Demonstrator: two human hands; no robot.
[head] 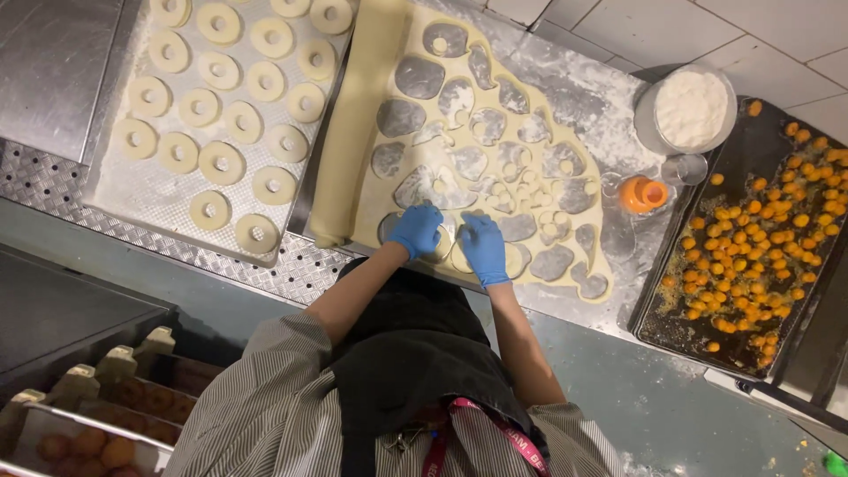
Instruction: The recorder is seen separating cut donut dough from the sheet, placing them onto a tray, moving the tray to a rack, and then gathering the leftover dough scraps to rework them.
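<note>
A floured steel worktop (565,66) runs beneath white wall tiles (707,31), with a perforated metal strip (79,190) along its near edge. Below lies a grey-green floor (636,397). A rack (97,406) of trays stands at lower left, under even indoor light.

Person is wearing blue disposable gloves on both hands: left hand (415,231), right hand (484,247). Grey-and-white pinstriped shirt (256,397), sleeves sitting short, ending above the elbows, forearms showing bare. Black apron (415,353) is covering the front, hanging over the shirt. Pink lanyard (495,428) with lettering is running around the neck, metal clip hanging off it near the chest.
</note>
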